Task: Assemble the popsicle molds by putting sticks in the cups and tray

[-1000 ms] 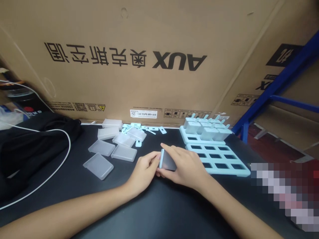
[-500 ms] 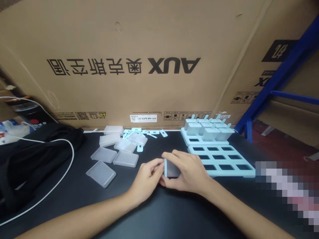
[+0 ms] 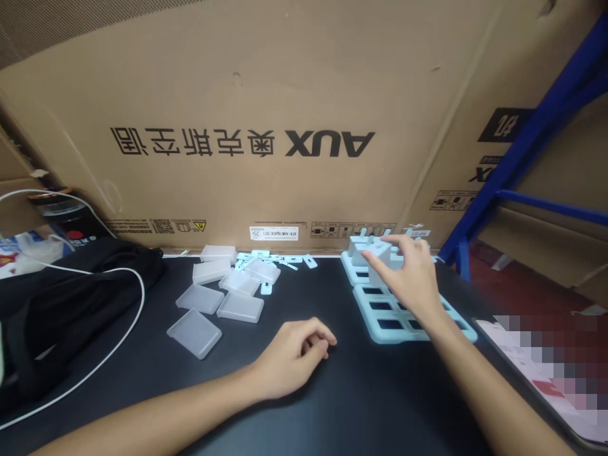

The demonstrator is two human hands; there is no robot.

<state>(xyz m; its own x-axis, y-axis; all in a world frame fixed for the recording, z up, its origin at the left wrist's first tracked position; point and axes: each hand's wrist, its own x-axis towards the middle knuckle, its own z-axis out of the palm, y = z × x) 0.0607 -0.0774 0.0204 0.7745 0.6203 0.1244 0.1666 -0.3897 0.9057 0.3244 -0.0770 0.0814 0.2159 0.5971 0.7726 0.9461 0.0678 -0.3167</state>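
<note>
My right hand pinches a popsicle mould between thumb and fingers, over the pale blue mould rack. It hides part of the rack and of the moulds behind it; whether the held mould sits in a slot I cannot tell. Several lidded moulds with upright sticks stand in the far rack. A nearer rack shows open rectangular slots. My left hand rests on the black table with fingers loosely curled and thumb against them, nothing visible inside.
Several translucent mould cups lie left of my left hand. Pale blue stick lids are heaped behind them. A large cardboard box backs the table. A black bag and white cable lie left; a blue metal frame rises right.
My right hand has carried the mould from in front of me rightward and away, to the racks. My left hand has let go of it and stays near the same spot, curled.
</note>
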